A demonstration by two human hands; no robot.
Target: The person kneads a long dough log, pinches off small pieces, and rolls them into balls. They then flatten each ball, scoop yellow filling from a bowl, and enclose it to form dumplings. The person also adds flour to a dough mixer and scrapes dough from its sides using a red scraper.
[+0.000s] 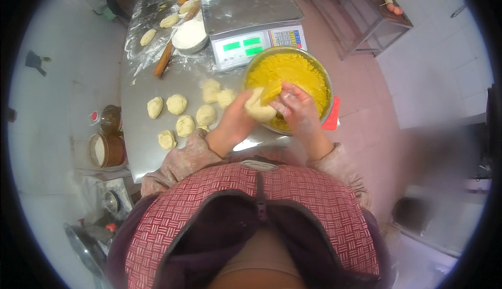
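My left hand (237, 120) holds a pale piece of dough (260, 106) above the near-left rim of a metal bowl. My right hand (300, 110) has its fingers on a lump of yellow filling (271, 92) that rests against the dough's upper side. Below and beyond my hands, the bowl (330, 89) holds a mass of yellow filling (292, 67). Several rounded dough pieces (177, 104) lie on the metal table (141, 89) to the left of my left hand. Part of the bowl's content is hidden by my hands and the dough.
A digital scale (253, 10) stands behind the bowl. Left of it are a bowl of white flour (190, 36), a wooden rolling pin (163, 59) and flattened dough pieces (148, 37). Something flat and red (333, 114) shows beside the bowl. A metal-framed table (368, 26) stands farther right.
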